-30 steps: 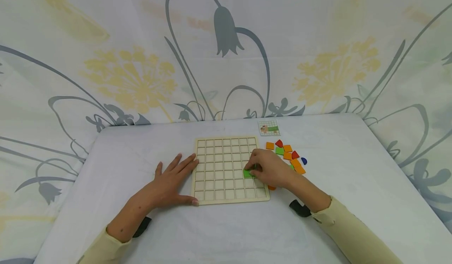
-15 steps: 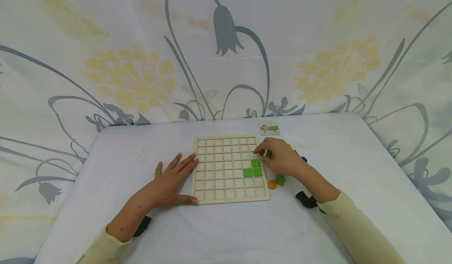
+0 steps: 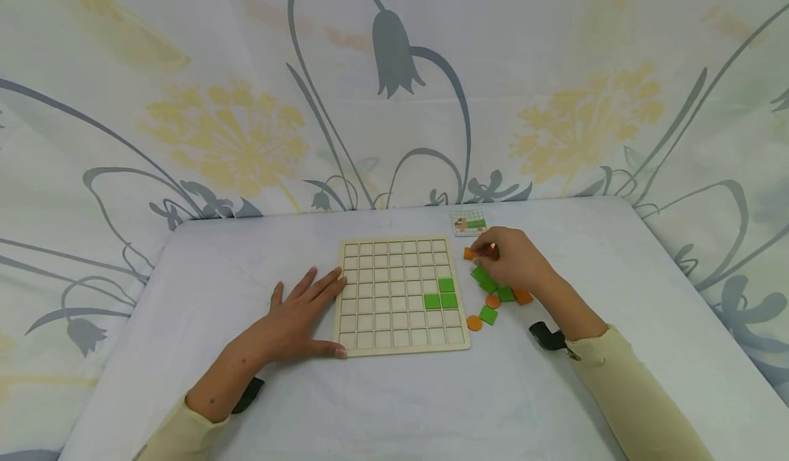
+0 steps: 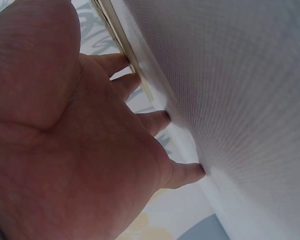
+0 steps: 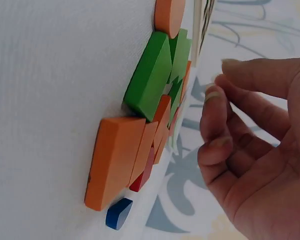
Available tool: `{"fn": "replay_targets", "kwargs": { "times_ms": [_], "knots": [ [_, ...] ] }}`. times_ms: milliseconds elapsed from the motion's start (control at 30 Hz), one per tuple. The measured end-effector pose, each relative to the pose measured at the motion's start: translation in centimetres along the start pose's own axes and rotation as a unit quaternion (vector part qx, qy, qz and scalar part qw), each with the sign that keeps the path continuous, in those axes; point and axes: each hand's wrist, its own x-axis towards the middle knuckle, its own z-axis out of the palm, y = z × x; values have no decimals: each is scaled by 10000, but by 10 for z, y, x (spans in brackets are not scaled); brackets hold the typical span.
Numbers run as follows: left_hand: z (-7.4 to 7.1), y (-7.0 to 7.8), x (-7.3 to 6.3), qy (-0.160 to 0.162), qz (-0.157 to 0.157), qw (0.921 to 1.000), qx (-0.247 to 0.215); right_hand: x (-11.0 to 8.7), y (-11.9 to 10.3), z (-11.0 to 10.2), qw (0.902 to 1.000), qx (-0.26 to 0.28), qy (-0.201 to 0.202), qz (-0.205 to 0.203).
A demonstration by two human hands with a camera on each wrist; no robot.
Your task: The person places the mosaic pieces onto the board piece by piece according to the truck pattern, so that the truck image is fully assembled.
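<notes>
A pale wooden grid board [image 3: 390,303] lies on the white table. Three green squares [image 3: 448,301] fill cells near its right edge. My left hand [image 3: 297,320] rests spread along the board's left side, fingertips and thumb at the rim; in the left wrist view its fingers are straight. My right hand [image 3: 514,262] hovers over the loose pieces right of the board. In the right wrist view its fingers are loosely bent, with nothing visible between thumb and fingertips. Beneath it lie green blocks [image 5: 149,75], orange blocks [image 5: 115,160], a red piece and a blue half-round piece [image 5: 119,214].
A small picture card [image 3: 468,222] lies behind the board's right corner, near the patterned cloth backdrop. An orange disc [image 3: 474,322] and a green square [image 3: 488,315] lie beside the board's right edge. My right hand hides part of the pile.
My right hand has let go of a green square in the board and moved right and away from me, over the loose pieces. The left hand has stayed still.
</notes>
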Motion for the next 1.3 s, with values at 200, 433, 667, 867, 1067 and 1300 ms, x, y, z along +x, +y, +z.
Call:
{"fn": "replay_targets", "kwargs": {
  "times_ms": [200, 433, 667, 867, 1067, 1300],
  "knots": [
    [2, -2, 1, -46, -51, 10000, -25, 0, 4, 1, 9974, -431, -425, 389],
    [1, -1, 0, -84, -79, 9999, -55, -1, 1, 4, 9963, -482, -482, 514],
    [0, 0, -1, -75, -71, 9999, -103, 0, -3, 6, 9960, -598, -513, 416],
    [0, 0, -1, -79, -73, 9999, -90, 0, -3, 7, 9968, -573, -441, 355],
    [0, 0, -1, -73, -80, 9999, -108, 0, -5, 11, 9982, -409, -383, 225],
    [0, 1, 0, -105, -103, 9998, -123, -3, -9, 15, 9993, -143, -305, 149]
  ]
}}
